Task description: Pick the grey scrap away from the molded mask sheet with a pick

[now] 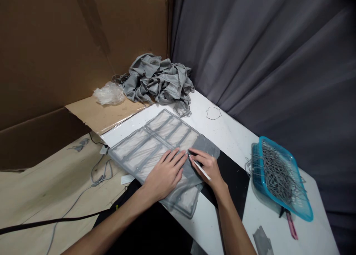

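Note:
A grey sheet (130, 145) with pale rectangular panels lies across the white table. On its near middle part my left hand (164, 173) rests flat, fingers spread and nothing held. Just right of it, my right hand (207, 168) grips a thin white pen-like tool (201, 169), its tip touching the sheet near my left fingertips. A plain grey piece (208, 145) of the sheet extends to the right of the panels, over a black mat (232, 173). The tool's exact tip is too small to make out.
A blue basket (299, 173) of grey thin loops stands at the right, a pink-handled tool (291, 225) beside it. Crumpled grey material (161, 79) and clear plastic (109, 93) lie at the back. A thin loop (213, 113) and a grey scrap (263, 241) are on the table (228, 134).

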Available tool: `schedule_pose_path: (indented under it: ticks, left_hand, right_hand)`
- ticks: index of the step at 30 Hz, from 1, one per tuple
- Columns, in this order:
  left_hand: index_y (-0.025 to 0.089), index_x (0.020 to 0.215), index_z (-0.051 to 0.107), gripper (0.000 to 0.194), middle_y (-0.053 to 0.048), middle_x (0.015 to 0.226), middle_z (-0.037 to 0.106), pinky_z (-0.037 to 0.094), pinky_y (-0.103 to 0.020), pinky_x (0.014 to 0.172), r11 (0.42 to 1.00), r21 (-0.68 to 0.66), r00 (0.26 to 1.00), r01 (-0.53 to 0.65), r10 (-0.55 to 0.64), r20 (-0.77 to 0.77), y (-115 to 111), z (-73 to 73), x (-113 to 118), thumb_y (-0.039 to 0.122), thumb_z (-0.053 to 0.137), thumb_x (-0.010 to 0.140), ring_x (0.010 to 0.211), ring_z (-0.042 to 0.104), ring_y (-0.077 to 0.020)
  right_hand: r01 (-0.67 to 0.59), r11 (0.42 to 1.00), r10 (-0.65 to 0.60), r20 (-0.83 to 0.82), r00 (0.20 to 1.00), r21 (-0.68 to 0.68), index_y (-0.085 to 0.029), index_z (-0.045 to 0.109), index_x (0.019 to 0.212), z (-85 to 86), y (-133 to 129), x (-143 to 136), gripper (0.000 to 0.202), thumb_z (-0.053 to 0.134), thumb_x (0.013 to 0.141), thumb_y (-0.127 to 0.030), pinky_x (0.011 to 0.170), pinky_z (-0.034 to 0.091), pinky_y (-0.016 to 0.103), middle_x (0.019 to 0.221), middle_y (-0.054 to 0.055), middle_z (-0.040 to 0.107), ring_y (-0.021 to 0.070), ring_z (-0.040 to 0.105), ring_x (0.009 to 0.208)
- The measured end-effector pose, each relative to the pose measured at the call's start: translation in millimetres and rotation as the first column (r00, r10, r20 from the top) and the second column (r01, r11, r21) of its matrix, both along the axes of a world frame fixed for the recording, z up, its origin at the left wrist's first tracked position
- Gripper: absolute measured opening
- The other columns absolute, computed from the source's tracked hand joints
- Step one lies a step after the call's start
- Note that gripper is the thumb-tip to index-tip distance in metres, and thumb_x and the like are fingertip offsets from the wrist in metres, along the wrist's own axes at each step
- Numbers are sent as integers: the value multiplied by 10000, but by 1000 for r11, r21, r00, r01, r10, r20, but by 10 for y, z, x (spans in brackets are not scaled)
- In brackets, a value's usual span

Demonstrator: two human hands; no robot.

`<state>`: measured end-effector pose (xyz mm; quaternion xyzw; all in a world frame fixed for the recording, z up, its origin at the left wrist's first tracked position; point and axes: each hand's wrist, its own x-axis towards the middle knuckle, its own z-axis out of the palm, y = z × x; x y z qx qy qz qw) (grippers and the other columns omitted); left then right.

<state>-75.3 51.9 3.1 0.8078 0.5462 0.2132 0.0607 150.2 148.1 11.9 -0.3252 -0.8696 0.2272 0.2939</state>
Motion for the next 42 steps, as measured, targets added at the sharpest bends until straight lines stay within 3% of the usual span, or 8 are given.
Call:
schedule_pose_path:
  ticks: [5,8,12,19,24,29,37,42]
  left_hand:
    - [277,1789,359,654,-72,1736,576,357,-546,1341,1000,12,1000,1,-1,6,6,-2,6,288,507,1152,1626,498,-321]
    - [258,1764,412,614,-74,1735,577,352,-540,1343,1000,9,1000,0,0,-2,7,-7,8,305,499,1158,1629,495,-320]
    - [215,1716,489,559,-69,1737,575,344,-544,1346,1000,-2,1000,8,-8,-24,8,-1,4,306,481,1164,1636,487,-326]
    - [247,1722,484,556,-71,1688,631,323,-521,1376,1000,13,1000,19,-19,-7,15,22,0,302,443,1171,1635,504,-278]
    - [228,1707,498,545,-74,1699,618,322,-520,1373,1000,2,1000,14,-14,3,14,29,8,293,437,1169,1630,512,-273]
    - [194,1685,506,525,-83,1717,597,315,-525,1359,1000,-6,1000,13,-13,-10,1,23,3,294,434,1175,1633,501,-285]
    - [190,1474,639,382,-136,1544,704,440,-482,1246,999,24,1000,-27,27,-11,105,131,65,222,521,1112,1448,636,-312]
    - [171,1372,658,305,-163,1503,699,452,-489,1236,998,51,999,-30,32,-32,262,242,183,195,537,1094,1412,640,-329]
  right_hand:
    - [-77,993,63,146,987,89,-276,851,1201,27,-5,-37,299,606,1111,-129,1109,693,482,1396,103,826,316,785,1346]
    - [-88,986,68,144,987,138,-242,831,1254,-26,-35,-66,316,581,1115,-108,1131,681,467,1363,132,837,312,786,1344]
    - [-36,987,19,106,994,159,-242,833,1174,-108,-57,-105,300,553,1135,-142,1116,685,463,1300,138,858,309,813,1292]
    - [110,992,-107,-42,993,57,-287,820,932,-137,-58,-188,241,634,1075,-233,1025,720,434,1152,98,894,302,875,1112]
    - [272,962,-273,-180,945,-30,-287,831,935,-150,-18,-195,199,675,1049,-330,914,751,440,1183,102,888,324,887,1040]
    - [288,940,-329,-258,908,-182,-273,850,944,-150,17,-146,195,718,1055,-364,1011,722,483,1198,100,887,337,877,1087]
    - [389,881,-454,-246,857,-270,-252,892,968,-63,460,43,185,808,979,-417,1097,672,553,1270,128,867,367,845,1178]
    - [305,911,-374,-245,894,-278,-244,899,933,-47,732,-19,185,818,962,-408,1052,689,505,1218,131,880,352,851,1155]
